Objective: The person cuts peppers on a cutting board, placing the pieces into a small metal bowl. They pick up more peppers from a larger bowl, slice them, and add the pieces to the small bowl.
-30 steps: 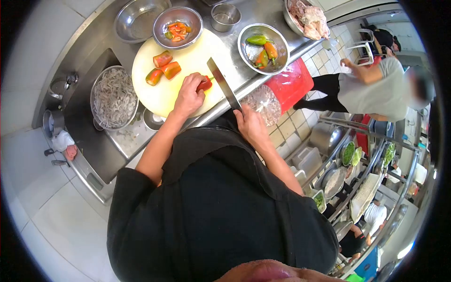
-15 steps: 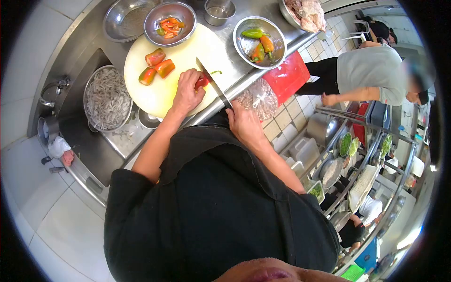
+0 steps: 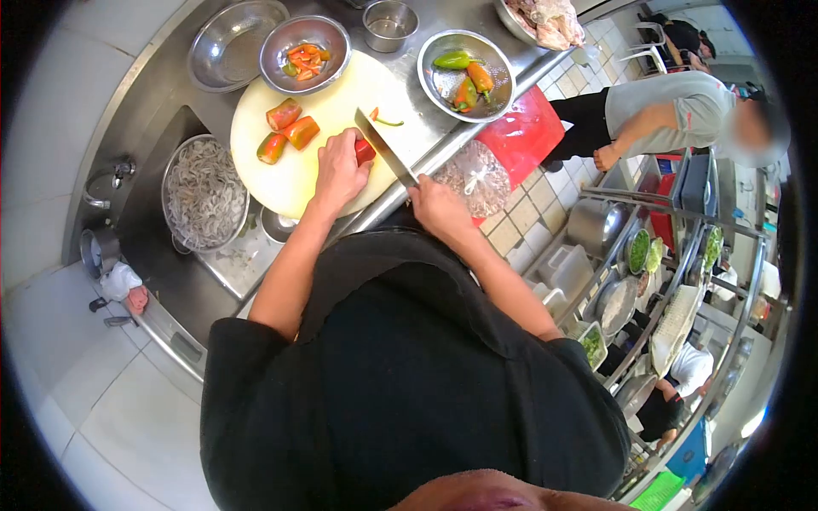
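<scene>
On the round, pale yellow cutting board (image 3: 281,194), my left hand (image 3: 341,175) is closed around a red pepper (image 3: 365,152), its fingers covering most of it. My right hand (image 3: 441,209) grips the handle of a knife (image 3: 387,147), whose blade stands right beside the pepper's cut side. Just past the blade lies a green pepper stem (image 3: 389,123) with a small orange bit near it. Several red-green pepper pieces (image 3: 300,132) rest on the board to the left. At the board's far edge sits a metal bowl (image 3: 274,66) holding cut pepper strips.
A perforated metal bowl (image 3: 423,78) holds whole green and orange peppers. Shrimp (image 3: 204,194) fill a colander at the sink (image 3: 170,272). Raw poultry (image 3: 550,21) is at the far right. A bagged food (image 3: 477,175) and red package lie below the counter edge. A co-worker (image 3: 656,115) stands to the right.
The stem end now lies farther from the pepper, on the knife's other side. The camera view has shifted slightly, and the co-worker's arm has bent in closer to the body.
</scene>
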`<state>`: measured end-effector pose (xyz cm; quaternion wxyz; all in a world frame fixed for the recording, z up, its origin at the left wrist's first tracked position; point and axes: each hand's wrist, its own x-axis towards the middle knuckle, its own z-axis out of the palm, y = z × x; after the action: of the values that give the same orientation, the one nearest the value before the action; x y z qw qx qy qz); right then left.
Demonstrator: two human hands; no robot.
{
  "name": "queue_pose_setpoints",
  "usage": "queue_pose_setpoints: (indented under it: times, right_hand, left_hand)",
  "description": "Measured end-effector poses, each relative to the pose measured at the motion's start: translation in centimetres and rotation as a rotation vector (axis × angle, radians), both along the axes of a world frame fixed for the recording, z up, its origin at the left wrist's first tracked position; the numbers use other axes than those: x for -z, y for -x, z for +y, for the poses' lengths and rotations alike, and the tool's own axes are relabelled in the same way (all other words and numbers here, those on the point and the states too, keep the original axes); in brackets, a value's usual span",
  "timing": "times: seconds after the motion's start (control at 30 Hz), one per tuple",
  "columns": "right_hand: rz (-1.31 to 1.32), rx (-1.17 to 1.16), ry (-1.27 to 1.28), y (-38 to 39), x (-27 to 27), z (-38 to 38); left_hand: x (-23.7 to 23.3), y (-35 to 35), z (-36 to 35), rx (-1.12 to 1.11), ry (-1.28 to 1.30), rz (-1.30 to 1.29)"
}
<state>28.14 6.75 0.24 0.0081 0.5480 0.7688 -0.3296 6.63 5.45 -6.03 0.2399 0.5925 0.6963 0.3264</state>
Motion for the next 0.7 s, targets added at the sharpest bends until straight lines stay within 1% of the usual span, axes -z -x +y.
queue_pose_setpoints:
  times: [0.03,0.13,0.17,0.27,0.3,0.37,0.47,0.53,0.7]
  right_hand:
    - [-0.003,0.025,0.030,-0.4,0.4,0.1]
    - [0.026,0.104,0.078,-1.0,0.3,0.6]
    - [0.002,0.110,0.118,-1.2,0.0,0.6]
    - [0.085,0.127,0.055,-1.4,-0.1,-0.2]
    - [0.079,0.124,0.033,-1.3,-0.4,-0.5]
    - [0.067,0.117,-0.011,-0.8,-1.1,-1.1]
    - [0.127,0.069,-0.086,-0.4,-1.5,-1.7]
    - [0.135,0.055,-0.083,0.0,-1.9,-1.8]
    - [0.118,0.046,-0.067,0.8,-2.0,-2.2]
  left_hand:
    - [0.4,0.2,0.1,-0.034,-0.028,-0.054]
    - [0.5,0.4,-0.5,-0.173,-0.102,-0.495]
    - [1.1,0.5,-0.8,-0.229,-0.103,-0.616]
    - [2.0,1.1,-1.9,-0.165,-0.110,-0.262]
    - [2.2,1.4,-2.2,-0.142,-0.237,-0.033]
    - [2.5,1.7,-2.7,-0.136,-0.221,-0.056]
    - [2.0,1.5,-2.8,-0.135,-0.197,-0.093]
    - [1.8,1.4,-2.8,-0.139,-0.152,-0.123]
    - [1.8,1.3,-2.8,-0.144,-0.164,-0.118]
